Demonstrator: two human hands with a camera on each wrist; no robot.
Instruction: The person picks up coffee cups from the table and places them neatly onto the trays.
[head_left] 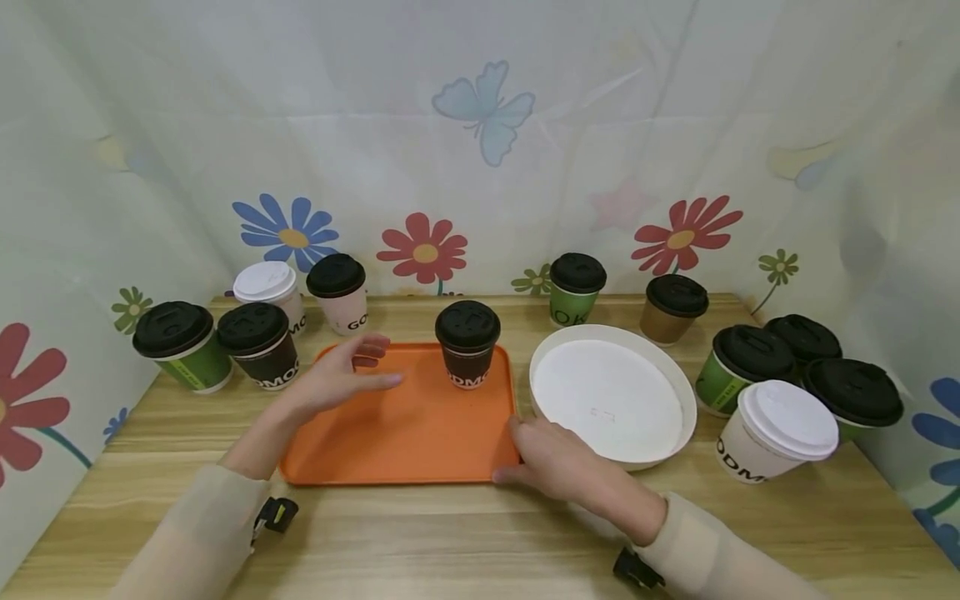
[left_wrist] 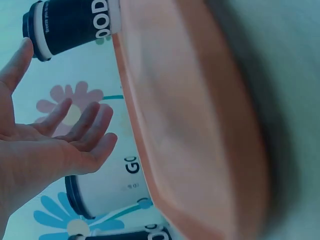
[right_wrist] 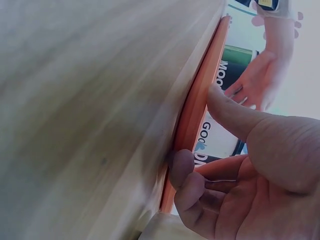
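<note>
An orange tray (head_left: 405,433) lies on the table with a dark brown paper cup (head_left: 468,346) with a black lid standing near its back right. My left hand (head_left: 348,375) hovers over the tray's left part, fingers loosely spread and holding nothing. In the left wrist view the palm of the left hand (left_wrist: 55,135) shows beside the tray (left_wrist: 185,110). My right hand (head_left: 562,458) grips the tray's front right corner. The right wrist view shows its thumb (right_wrist: 235,112) on the orange rim (right_wrist: 197,100) and its other fingers curled at the edge.
A round white tray (head_left: 611,396) stands right of the orange one. Lidded cups, such as a green cup (head_left: 187,350) and a pink cup (head_left: 341,296), stand at the left. Behind the white tray are another green cup (head_left: 576,292) and a brown cup (head_left: 671,310). Several cups cluster at right, a white-lidded cup (head_left: 776,433) foremost.
</note>
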